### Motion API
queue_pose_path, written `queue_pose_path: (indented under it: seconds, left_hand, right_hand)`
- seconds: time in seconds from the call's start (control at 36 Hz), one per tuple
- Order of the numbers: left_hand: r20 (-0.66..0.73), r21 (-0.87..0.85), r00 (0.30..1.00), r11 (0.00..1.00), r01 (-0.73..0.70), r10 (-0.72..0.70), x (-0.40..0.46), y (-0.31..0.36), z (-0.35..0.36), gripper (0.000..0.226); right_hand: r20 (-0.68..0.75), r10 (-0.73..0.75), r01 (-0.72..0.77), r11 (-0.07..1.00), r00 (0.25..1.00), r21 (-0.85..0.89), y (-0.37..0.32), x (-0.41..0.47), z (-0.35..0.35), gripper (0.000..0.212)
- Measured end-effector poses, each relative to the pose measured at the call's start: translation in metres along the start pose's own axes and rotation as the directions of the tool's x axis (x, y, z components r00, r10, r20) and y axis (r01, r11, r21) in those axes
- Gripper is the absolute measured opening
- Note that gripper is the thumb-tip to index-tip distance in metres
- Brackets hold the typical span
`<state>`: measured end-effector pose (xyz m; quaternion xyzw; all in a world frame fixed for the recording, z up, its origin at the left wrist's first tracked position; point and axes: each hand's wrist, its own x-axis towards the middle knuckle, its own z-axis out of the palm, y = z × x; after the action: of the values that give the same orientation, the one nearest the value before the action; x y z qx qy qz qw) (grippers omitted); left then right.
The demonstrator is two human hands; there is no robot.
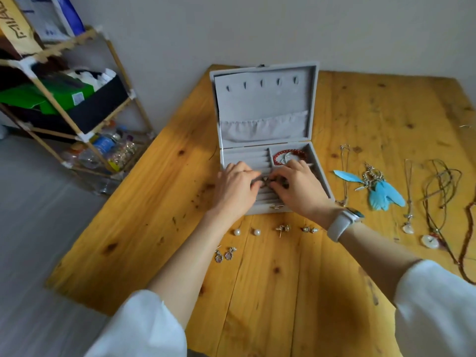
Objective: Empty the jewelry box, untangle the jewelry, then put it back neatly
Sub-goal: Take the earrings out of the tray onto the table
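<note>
Nearest, earrings (253, 231) lie on the wooden table (270, 292). Beyond, left hand (235, 188) and right hand (300, 186) pinch a small earring (265, 179) over the open jewelry box (265, 119). Necklaces (438, 197) sprawl right; a shelf (67, 99) stands far left.

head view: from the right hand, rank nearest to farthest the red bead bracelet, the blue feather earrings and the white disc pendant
From the right hand:
1. Red bead bracelet, in the grey jewelry box's back right compartment, just beyond the fingers.
2. Blue feather earrings, on the wooden table to the right of the box.
3. White disc pendant, far right on the table, near the brown cords.
</note>
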<state>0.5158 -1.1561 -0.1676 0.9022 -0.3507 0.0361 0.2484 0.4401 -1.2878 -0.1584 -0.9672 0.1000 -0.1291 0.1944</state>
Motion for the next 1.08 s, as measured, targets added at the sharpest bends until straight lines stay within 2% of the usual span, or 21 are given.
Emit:
queue_pose_path:
  seconds: [0.14, 0.25, 0.47, 0.69, 0.81, 0.97, 1.08]
  left_hand:
    - [0.007, -0.008, 0.999, 0.999, -0.042, 0.043, 0.001, -0.003, 0.006, 0.029]
    - [0.064, 0.012, 0.997, 0.999, -0.037, 0.036, 0.007, -0.002, 0.003, 0.030]
    - [0.227, 0.028, 0.974, 0.999, -0.025, 0.018, 0.026, 0.005, -0.011, 0.016]
    - [0.322, 0.084, 0.946, 0.994, -0.076, 0.045, 0.035, 0.012, -0.015, 0.007]
    - [0.290, -0.004, 0.956, 0.999, -0.035, 0.035, 0.030, 0.015, -0.017, 0.007]
    - [0.136, -0.318, 0.991, 0.947, 0.030, 0.014, -0.010, 0.022, -0.036, 0.015]
    - [0.155, -0.392, 0.987, 0.920, 0.031, 0.033, -0.063, 0.023, -0.052, 0.015]
  right_hand:
    - [0.033, 0.020, -0.023, 0.996, 0.999, 0.085, 0.001, 0.002, -0.002, 0.016]
    - [0.056, 0.030, -0.036, 0.994, 0.998, 0.105, 0.000, 0.003, -0.003, 0.016]
    - [0.080, 0.027, -0.037, 0.991, 0.996, 0.131, 0.004, 0.002, -0.004, 0.015]
    - [-0.036, 0.018, -0.006, 0.958, 0.999, 0.286, 0.011, -0.014, -0.019, 0.007]
    - [-0.073, 0.030, -0.004, 0.943, 0.997, 0.333, 0.010, -0.026, -0.029, 0.014]
    - [-0.078, 0.026, 0.005, 0.924, 0.997, 0.382, 0.002, -0.053, -0.045, 0.012]
    - [0.035, -0.040, 0.023, 0.923, 0.999, 0.384, -0.009, -0.080, -0.052, 0.007]
